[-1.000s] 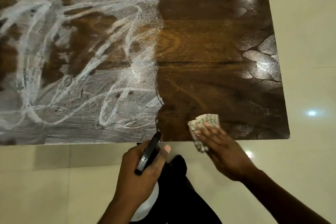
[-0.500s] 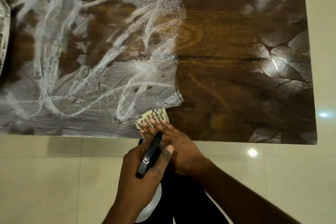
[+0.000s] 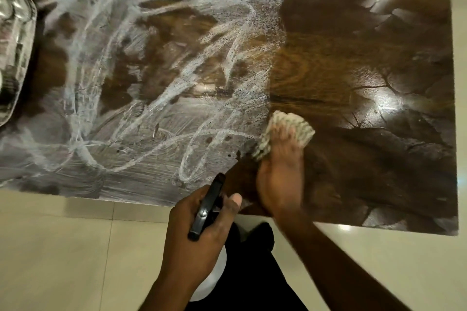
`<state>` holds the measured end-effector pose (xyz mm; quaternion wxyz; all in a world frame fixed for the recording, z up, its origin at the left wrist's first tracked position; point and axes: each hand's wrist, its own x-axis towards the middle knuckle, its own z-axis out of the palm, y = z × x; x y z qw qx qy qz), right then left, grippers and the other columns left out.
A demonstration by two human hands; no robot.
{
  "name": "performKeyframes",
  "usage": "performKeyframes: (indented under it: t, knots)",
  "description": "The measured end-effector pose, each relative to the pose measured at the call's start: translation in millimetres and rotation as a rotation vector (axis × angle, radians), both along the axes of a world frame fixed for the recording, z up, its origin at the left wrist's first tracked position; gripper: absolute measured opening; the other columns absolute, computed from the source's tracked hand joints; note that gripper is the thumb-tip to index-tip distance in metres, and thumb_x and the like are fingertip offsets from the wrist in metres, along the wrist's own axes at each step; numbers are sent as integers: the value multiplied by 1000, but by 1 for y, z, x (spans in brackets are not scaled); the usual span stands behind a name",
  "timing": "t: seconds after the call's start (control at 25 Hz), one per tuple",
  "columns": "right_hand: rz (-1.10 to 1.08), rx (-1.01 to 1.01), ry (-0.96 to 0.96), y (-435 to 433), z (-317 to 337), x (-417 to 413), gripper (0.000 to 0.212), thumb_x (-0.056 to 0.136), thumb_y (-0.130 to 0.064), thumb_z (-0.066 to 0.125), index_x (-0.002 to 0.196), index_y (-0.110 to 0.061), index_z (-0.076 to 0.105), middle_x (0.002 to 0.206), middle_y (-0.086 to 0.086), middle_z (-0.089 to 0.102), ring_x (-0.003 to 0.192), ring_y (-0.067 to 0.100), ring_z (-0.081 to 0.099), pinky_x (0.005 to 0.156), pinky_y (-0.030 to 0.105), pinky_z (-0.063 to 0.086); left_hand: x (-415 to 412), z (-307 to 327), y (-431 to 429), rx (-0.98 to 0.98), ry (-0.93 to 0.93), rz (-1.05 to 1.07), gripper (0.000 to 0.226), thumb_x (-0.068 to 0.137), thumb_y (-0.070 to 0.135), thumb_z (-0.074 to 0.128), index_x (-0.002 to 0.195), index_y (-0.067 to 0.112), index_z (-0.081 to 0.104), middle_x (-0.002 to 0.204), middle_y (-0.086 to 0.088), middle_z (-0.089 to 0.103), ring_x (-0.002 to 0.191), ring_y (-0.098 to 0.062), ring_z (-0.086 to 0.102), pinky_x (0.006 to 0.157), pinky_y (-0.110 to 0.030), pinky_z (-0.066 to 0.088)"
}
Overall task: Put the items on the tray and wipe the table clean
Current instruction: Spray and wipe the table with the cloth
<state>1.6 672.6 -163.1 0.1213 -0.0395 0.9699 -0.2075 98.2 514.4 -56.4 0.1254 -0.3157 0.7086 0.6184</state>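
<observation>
Tabletop [image 3: 366,53]: cloth [image 3: 300,125] has moved up from the near edge along the foam [image 3: 151,108] line, right hand [image 3: 280,179] grip spread flat on it. Left hand [image 3: 192,247] grip wraps the spray bottle [image 3: 207,207]; foamy side still unwiped.

— Free room on the table [image 3: 353,58]?

— Open across the middle, the back and the whole right end. Flat wood there, with flat white smears [image 3: 126,83] over the left and centre.

— In the way?

— At the far left edge, a shiny tray [image 3: 25,33] with a raised rim. Near the front edge, right of centre, the right hand [image 3: 280,179], pressed on a cloth [image 3: 290,124]. Just off that edge, the left hand [image 3: 197,242], wrapped round a spray bottle [image 3: 208,206].

— Between the hands?

— Narrow gap only. Wider along the front edge left of the bottle, and right of the right forearm.
</observation>
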Motion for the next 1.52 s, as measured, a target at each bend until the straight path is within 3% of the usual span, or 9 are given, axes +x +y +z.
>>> performKeyframes:
  t: [0.16,0.28,0.6,0.8,0.96,1.08,1.28,1.36,1.52]
  knots:
    - [790,-123,-239,-28,-5,41,63,111,-38,41,169,-20,26,178,4,20,166,19,10,135,38,7,-17,2,-9,22,12,21,17,89,40,80,74,33,77,56,14,68,52,2,65,52,-7,45]
    - [1119,-68,-104,8,-2,-23,63,105,-40,48,164,-19,39,170,7,39,162,23,27,132,43,24,-30,7,-19,65,20,11,29,84,50,78,67,28,71,49,13,56,45,-2,53,50,-11,41]
    - [-126,-10,2,-4,9,-113,67,104,-27,41,169,-18,26,178,2,18,166,22,7,135,48,13,-62,9,-46,96,23,3,33,90,46,80,77,18,68,49,7,50,45,-11,50,53,-29,45]
    - [542,-183,-60,-94,7,-3,47,107,-68,25,153,-66,33,165,-17,43,155,20,42,129,35,32,-86,8,-58,-2,34,-17,37,92,43,80,74,13,66,57,-8,55,54,-26,56,56,-31,44]
    - [1019,-26,49,-44,6,-38,46,105,-43,50,144,-22,60,151,4,59,143,28,55,128,33,28,-100,10,-62,-4,58,-38,40,88,53,80,73,19,67,52,1,54,46,-15,55,51,-37,47]
    - [781,115,56,11,6,-117,65,101,-31,53,163,-18,40,169,7,41,158,28,37,128,50,34,-107,11,-61,46,46,-33,42,84,58,78,76,18,67,51,9,50,45,-15,49,52,-37,45]
    - [-80,22,20,-6,12,-179,66,107,-19,47,169,-16,26,178,5,20,166,24,8,135,44,12,-123,13,-47,57,34,-31,50,91,46,79,68,10,53,49,8,39,45,-17,41,51,-31,39]
    - [-5,-8,-22,-46,7,-164,67,106,-22,45,169,-19,23,178,4,19,166,26,8,135,47,14,-131,13,-41,32,47,-42,53,93,41,79,61,15,45,48,9,35,44,-13,37,49,-25,35]
    - [721,-118,-202,-67,6,-118,65,104,-36,51,164,-18,37,173,-2,30,163,17,15,134,28,5,-150,12,-37,47,49,9,31,93,33,81,69,21,67,48,11,53,43,-6,51,51,-25,45]
